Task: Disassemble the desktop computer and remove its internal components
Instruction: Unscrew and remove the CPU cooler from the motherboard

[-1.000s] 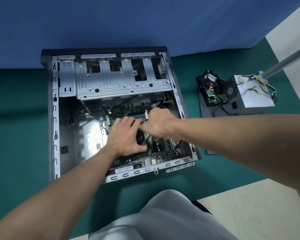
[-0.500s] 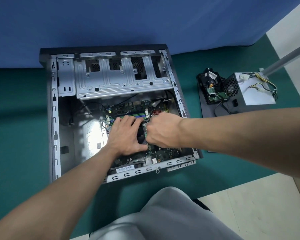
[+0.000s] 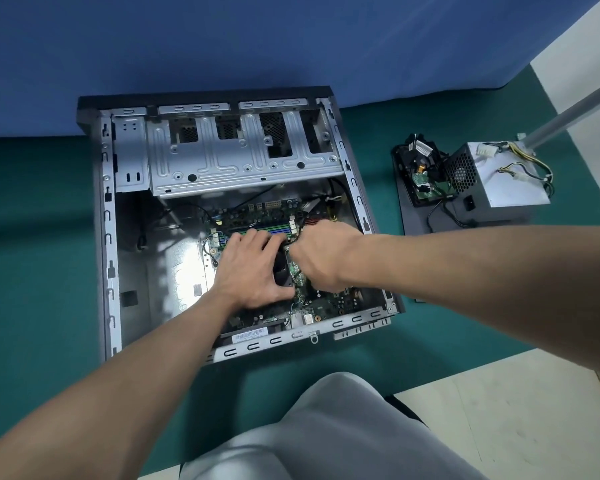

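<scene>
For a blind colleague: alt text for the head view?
Inside an open computer case, the left hand rests on the black fan, the right hand curled beside it over the motherboard. A power supply lies outside.

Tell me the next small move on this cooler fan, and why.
Probably ease the black fan up to test it: the left hand lies flat over it, the right hand curls at its right edge, and it sits on the motherboard.

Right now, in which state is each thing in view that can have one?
Computer case, on its side, open, panel off.
Motherboard, inside the case, not yet removed.
Power supply, taken out, lying right of the case.
Left hand, flat on the black fan, fingers straight.
Right hand, curled over the motherboard; its grip is hidden.
</scene>
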Motion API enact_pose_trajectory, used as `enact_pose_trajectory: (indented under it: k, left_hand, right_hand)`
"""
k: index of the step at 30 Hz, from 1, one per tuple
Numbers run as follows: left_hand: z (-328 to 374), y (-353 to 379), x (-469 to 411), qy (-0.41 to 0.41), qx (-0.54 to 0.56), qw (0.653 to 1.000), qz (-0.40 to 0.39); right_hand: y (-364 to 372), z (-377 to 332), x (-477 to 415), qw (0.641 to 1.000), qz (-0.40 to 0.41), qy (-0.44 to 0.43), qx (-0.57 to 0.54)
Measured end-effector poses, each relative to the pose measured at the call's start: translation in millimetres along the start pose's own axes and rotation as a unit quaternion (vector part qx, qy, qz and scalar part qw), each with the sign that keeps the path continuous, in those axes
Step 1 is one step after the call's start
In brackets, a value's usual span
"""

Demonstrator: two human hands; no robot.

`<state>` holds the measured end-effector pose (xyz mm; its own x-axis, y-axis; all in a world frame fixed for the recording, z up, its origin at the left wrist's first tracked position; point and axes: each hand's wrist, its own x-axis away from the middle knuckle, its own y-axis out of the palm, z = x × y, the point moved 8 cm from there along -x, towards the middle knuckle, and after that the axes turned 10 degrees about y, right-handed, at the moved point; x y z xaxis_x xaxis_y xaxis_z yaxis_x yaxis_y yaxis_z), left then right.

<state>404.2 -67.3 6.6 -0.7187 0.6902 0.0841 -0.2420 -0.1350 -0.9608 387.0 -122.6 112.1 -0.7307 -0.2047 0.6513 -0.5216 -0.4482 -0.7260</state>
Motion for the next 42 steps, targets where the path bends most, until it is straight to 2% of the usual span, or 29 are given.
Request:
enact_pose_trajectory:
  k: [2,4,6,8,11,12,14,17,19,21,25,29,32,36,39,42]
  left_hand:
    - [-1.1,0.7,0.5,0.001,-0.001,1.000,0.001]
    - [-1.6,0.9,1.0,0.001,0.001,1.000,0.004]
    - [-2.9,-0.7,1.2,-0.004,0.007,1.000,0.009]
    - [-3.8,-1.6,0.3,-0.006,0.006,1.000,0.007]
    - [-4.2,-0.7,1.2,-0.007,0.007,1.000,0.004]
    - [-4.3,-0.7,1.4,-0.007,0.008,1.000,0.003]
    - [-4.2,-0.4,1.0,-0.007,0.011,1.000,0.003]
    - [-2.2,0.7,0.2,-0.002,0.007,1.000,-0.001]
    - [-2.4,2.0,1.0,-0.006,0.004,1.000,-0.007]
    - [-2.0,1.1,1.3,-0.005,0.007,1.000,-0.004]
    - [0.0,-1.7,1.4,0.002,0.001,1.000,-0.004]
    - [-0.7,2.7,3.5,0.006,-0.021,0.998,-0.054]
    - [1.1,3.4,4.2,0.018,0.011,0.995,-0.095]
    - [6.9,-3.0,19.8,0.038,0.013,0.994,-0.105]
    - [10.4,3.1,41.6,0.002,0.081,0.987,-0.136]
    - [10.1,0.6,52.6,-0.060,0.146,0.974,-0.163]
  right_hand:
    - [-2.8,-16.6,9.4,0.984,0.062,-0.112,0.121]
    - [-4.1,-24.9,13.0,0.973,0.090,-0.151,0.150]
    - [-9.2,-18.6,5.7,0.991,0.075,-0.093,0.064]
    - [-9.0,-3.3,-4.4,0.998,0.011,0.012,-0.053]
    - [7.7,14.2,-14.9,0.969,-0.127,0.111,-0.183]
    - [11.2,15.5,-16.2,0.961,-0.148,0.121,-0.199]
    - [6.9,9.4,-13.8,0.979,-0.123,0.099,-0.130]
    - [5.3,-5.9,-7.4,0.998,-0.031,0.049,-0.001]
    - [5.8,-21.4,-1.0,0.996,0.030,-0.030,0.084]
    - [3.5,-28.8,3.7,0.987,0.077,-0.088,0.106]
    - [-8.9,-4.7,2.7,0.994,0.097,-0.050,-0.009]
    - [-13.9,42.1,-10.7,0.982,0.102,0.067,-0.147]
    - [-3.4,71.1,-26.4,0.951,0.085,0.109,-0.277]
    - [5.1,86.9,-39.0,0.882,0.111,0.136,-0.437]
    - [1.3,83.4,-44.8,0.846,0.144,0.116,-0.500]
    - [-5.5,70.8,-49.4,0.831,0.160,0.085,-0.526]
